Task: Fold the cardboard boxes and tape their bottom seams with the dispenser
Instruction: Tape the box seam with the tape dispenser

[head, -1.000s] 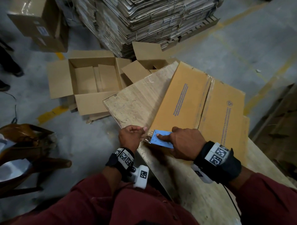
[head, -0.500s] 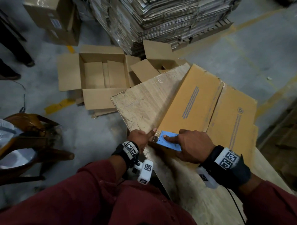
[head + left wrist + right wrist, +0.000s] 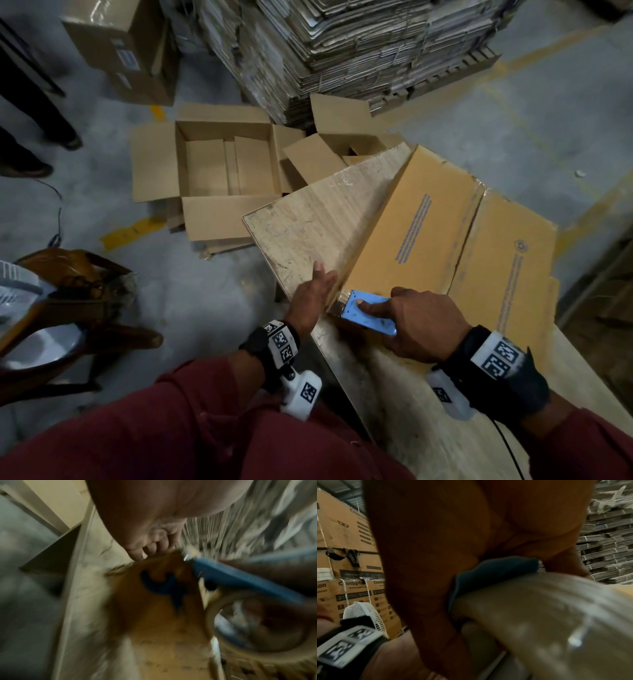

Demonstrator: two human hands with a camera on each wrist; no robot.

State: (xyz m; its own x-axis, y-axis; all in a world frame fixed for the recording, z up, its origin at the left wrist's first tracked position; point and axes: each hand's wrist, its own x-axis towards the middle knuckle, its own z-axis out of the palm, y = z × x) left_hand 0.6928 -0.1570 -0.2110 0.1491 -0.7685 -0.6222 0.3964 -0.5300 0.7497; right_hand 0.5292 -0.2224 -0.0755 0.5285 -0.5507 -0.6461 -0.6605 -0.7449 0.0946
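- Cardboard box: 1, folded, lying on the wooden table and reaching the table's far corner; 2 tan flaps meet along a seam running away from the near edge.
- Tape dispenser: 1, blue, pressed onto the near end of the box; its tape roll shows in the left wrist view.
- Right hand: fingers curled round the dispenser, index finger stretched along its top.
- Left hand: fingers straight and together, laid on the table against the box's left edge, just beside the dispenser's front.
- Open box: 1 on the floor beyond the table's left corner, flaps spread.
- Stack of flat cardboard: on a pallet behind it.
- Fan: 1, white, near stacked printed cartons.
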